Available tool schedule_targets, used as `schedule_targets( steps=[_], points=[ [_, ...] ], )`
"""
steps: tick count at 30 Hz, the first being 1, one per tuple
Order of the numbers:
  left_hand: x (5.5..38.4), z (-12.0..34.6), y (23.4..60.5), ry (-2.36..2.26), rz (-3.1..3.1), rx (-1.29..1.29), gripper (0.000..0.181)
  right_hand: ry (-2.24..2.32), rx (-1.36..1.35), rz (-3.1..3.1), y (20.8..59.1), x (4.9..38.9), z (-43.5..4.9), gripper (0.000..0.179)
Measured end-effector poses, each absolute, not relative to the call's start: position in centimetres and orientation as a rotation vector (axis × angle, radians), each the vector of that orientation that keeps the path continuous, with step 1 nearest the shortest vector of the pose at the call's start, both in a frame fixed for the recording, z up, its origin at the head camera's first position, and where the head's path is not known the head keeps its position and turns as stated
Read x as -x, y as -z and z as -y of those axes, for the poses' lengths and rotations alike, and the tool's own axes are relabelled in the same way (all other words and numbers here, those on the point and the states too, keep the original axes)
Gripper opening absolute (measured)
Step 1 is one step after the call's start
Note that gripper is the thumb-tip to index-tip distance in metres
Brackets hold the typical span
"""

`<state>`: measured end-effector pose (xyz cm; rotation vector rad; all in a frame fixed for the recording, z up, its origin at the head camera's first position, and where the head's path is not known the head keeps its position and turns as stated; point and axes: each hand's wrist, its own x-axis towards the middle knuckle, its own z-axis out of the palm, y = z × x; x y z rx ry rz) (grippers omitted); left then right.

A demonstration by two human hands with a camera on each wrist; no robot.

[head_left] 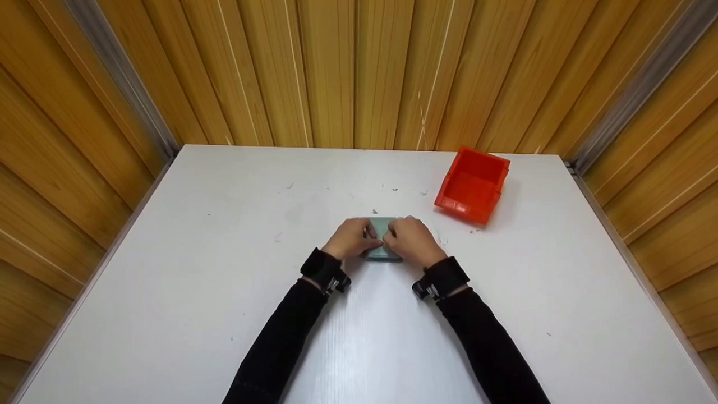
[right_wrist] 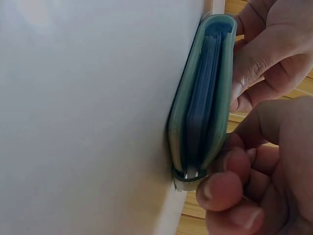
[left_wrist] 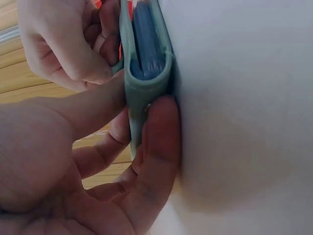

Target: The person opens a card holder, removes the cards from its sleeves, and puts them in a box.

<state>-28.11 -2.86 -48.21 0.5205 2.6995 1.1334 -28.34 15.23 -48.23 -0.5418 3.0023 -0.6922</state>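
From the head, the pale green, rectangular card holder with a soft cover lies flat on the white, smooth counter, directly between the fingers of both hands; the left hand has thumb and fingers closing on its left edge, while the right hand bends its fingers over the right side; the bright red, open-fronted plastic bin sits beyond the right fingers and to their right, well apart from them, perhaps set aside to leave the hands room.

From the left wrist, the left fingers pinch the folded spine, thumb on the upper cover and a fingertip low against the spine, near the counter, probably to keep the holder from sliding; the stack of blue, thin, sleeve-like leaves shows beyond them, between the covers.

From the right wrist, the right fingers are curled and bunched at the edge opposite the spine, touching the short, narrow green strap that bridges the covers there, seemingly to control it; the exact grip of each fingertip cannot be told.
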Motion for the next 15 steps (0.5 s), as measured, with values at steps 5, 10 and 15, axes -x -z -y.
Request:
schedule_targets(
  steps=[5, 10, 15],
  points=[
    [27.9, 2.5, 48.0, -1.102, -2.723, -0.526, 0.019, 0.714, 0.377, -2.986, 47.7, 28.8, -17.6, 0.027],
    [28.0, 2.4, 47.7, -1.083, -2.731, -0.481, 0.02, 0.764, 0.076, -2.858, 46.8, 29.0, -20.5, 0.026],
    [27.9, 2.4, 47.9, -1.06, -2.716, -0.47, 0.019, 0.761, 0.1, -2.73, 46.9, 28.8, -21.7, 0.025]
  ],
)
